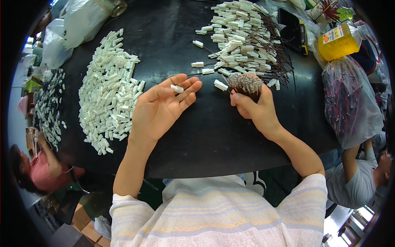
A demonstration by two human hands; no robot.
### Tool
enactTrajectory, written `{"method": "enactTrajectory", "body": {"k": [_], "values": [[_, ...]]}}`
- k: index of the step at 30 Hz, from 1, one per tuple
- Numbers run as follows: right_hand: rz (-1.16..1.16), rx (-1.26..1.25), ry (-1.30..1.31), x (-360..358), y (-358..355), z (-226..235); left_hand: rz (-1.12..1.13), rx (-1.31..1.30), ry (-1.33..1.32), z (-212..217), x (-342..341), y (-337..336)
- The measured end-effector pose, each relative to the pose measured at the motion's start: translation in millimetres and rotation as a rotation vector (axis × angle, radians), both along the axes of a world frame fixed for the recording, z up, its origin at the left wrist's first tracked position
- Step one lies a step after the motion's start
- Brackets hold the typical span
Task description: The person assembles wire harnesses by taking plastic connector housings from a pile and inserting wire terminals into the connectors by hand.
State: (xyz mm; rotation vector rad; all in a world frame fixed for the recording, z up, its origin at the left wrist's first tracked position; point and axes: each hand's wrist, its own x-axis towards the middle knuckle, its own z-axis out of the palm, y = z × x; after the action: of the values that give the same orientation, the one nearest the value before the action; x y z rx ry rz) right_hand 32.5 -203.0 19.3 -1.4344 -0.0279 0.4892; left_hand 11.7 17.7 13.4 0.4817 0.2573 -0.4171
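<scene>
- Left hand: palm up, fingers part-curled, pinching one white connector near the fingertips, above the desk.
- Right hand: wrapped round a bundle of dark wires, their pale tips standing up toward the camera.
- A loose connector sits just left of the bundle; whether one of the wires runs into it is hard to make out.
- Open room: dark desk surface shows between the two hands and from there down to the curved near edge, close to the person's shirt. Another dark strip runs upward between the left pile and the right pile.
- The left pile, all white connectors, reaches to just beside the left wrist. The right pile, connectors on brown wires, lies beyond the right hand; a few stray pieces stick out on its left side.
- Right side is tighter: phone, cutter, yellow bottle and a clear bag of wires crowd the rim.
- Hidden: the right fingers cover the bundle's lower part; the plastic blurs the bag's contents.
- Cut off: the right pile runs out at the top. A further pile at far left is small and stretched, and co-workers show only partly at both sides.
</scene>
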Motion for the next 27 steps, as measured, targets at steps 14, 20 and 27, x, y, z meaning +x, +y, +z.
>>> {"method": "enactTrajectory", "body": {"k": [14, 20, 27], "values": [[0.021, -0.128, -0.149, -5, 4, -4, -0.071, 0.592, -0.297, 4, -9, -13], [0.047, -0.096, -0.132, -6, 4, -3, 0.017, 0.742, -0.363, -1, -12, -12], [0.060, -0.073, -0.144, -7, 5, -2, -0.066, 0.623, -0.254, -3, -15, -22]]}}
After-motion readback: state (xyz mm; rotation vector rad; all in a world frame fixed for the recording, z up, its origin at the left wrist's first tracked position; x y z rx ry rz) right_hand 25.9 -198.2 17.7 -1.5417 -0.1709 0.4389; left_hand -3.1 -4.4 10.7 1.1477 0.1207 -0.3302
